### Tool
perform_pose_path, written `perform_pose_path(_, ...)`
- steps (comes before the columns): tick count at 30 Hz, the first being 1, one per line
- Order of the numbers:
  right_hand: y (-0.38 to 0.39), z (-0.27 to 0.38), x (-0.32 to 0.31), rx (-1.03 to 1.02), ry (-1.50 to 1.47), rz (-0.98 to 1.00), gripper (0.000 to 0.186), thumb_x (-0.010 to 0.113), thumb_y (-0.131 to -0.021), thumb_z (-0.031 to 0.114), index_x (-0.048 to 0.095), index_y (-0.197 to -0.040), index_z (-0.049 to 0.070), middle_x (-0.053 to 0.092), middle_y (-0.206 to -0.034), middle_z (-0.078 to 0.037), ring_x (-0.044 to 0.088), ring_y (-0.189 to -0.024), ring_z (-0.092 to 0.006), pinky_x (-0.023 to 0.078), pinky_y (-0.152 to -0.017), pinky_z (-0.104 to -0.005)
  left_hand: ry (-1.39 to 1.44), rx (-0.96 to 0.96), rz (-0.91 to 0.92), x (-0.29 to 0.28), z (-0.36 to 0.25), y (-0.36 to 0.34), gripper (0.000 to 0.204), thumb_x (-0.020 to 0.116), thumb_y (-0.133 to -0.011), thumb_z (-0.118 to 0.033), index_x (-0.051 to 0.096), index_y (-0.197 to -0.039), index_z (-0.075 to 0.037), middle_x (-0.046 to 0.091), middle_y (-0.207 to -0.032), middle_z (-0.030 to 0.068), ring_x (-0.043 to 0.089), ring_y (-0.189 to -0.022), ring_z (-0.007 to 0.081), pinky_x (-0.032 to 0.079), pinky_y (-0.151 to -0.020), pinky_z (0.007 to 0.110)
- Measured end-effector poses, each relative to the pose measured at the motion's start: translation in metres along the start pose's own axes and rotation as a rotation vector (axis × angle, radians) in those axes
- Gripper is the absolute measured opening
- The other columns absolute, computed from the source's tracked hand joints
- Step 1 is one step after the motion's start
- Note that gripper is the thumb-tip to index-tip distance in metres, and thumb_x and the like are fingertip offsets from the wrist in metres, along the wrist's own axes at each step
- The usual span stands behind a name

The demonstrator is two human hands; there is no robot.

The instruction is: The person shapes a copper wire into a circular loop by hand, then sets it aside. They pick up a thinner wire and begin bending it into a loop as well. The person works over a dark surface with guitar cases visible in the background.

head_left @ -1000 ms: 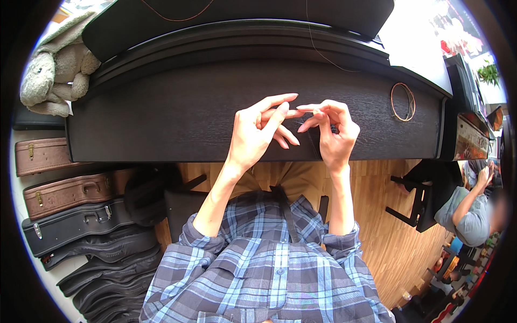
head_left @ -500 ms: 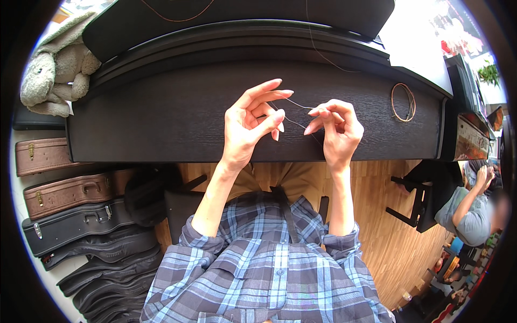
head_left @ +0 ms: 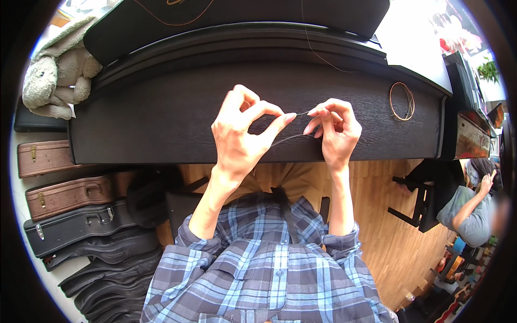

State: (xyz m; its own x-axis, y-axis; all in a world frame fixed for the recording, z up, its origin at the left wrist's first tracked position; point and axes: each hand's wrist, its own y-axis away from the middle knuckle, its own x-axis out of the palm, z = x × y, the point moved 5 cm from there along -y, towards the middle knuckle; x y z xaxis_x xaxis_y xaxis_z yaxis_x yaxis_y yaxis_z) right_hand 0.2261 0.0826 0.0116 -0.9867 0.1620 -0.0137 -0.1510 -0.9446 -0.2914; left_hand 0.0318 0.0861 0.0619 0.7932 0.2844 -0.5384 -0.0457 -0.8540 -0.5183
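A thin wire-like string [head_left: 302, 113] runs between my two hands, above a black wood-grained surface [head_left: 161, 118]. My left hand [head_left: 236, 139] pinches one part of it between thumb and index finger, its other fingers curled. Fingertips of my right hand [head_left: 341, 132] are closed on the string a short way to the right. A lower stretch of it bows from below the left thumb toward the right fingers. Resting on the surface at the right is a coiled copper-coloured string [head_left: 391, 102].
More loose strings lie at the back, one copper-coloured [head_left: 180, 25] and one thin and dark [head_left: 311, 47]. A plush rabbit [head_left: 43, 81] sits at far left, above brown cases [head_left: 67, 198] and black instrument cases [head_left: 81, 229]. Another person [head_left: 468, 215] is at far right.
My left hand has turned and its thumb and index finger have closed into a pinch on the string, nearer my right hand. The right hand has hardly moved.
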Motion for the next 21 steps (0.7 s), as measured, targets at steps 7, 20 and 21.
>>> perform_pose_path(7,0.000,-0.001,-0.003,0.010,-0.050,-0.014,0.007,0.062,-0.101,0.005,0.061,-0.107,0.002,0.073,-0.086,-0.009,0.071,-0.062,-0.0138,0.046,-0.048,-0.0203,0.766,-0.488,0.394,-0.001,0.017,0.006,0.015,0.070,-0.095,-0.013,0.066,-0.084,-0.003,0.068,-0.077,0.0055,0.066,-0.075,0.0147,0.053,-0.076,0.029)
perform_pose_path(20,0.000,-0.003,0.000,0.006,-0.111,0.044,0.007,0.064,-0.097,-0.001,0.063,-0.103,0.001,0.073,-0.083,-0.009,0.070,-0.060,-0.0132,0.049,-0.049,-0.0217,0.306,-0.447,0.572,-0.055,0.027,0.018,0.010,0.075,-0.091,-0.014,0.071,-0.090,-0.004,0.065,-0.066,-0.0009,0.058,-0.056,0.0050,0.050,-0.071,0.024)
perform_pose_path(21,0.000,-0.003,0.001,0.005,-0.109,0.049,0.007,0.064,-0.097,-0.002,0.063,-0.103,0.001,0.072,-0.083,-0.009,0.069,-0.059,-0.0131,0.049,-0.049,-0.0216,0.247,-0.385,0.553,-0.060,0.026,0.015,0.012,0.076,-0.090,-0.014,0.072,-0.085,-0.004,0.066,-0.066,-0.0013,0.058,-0.056,0.0052,0.050,-0.077,0.025)
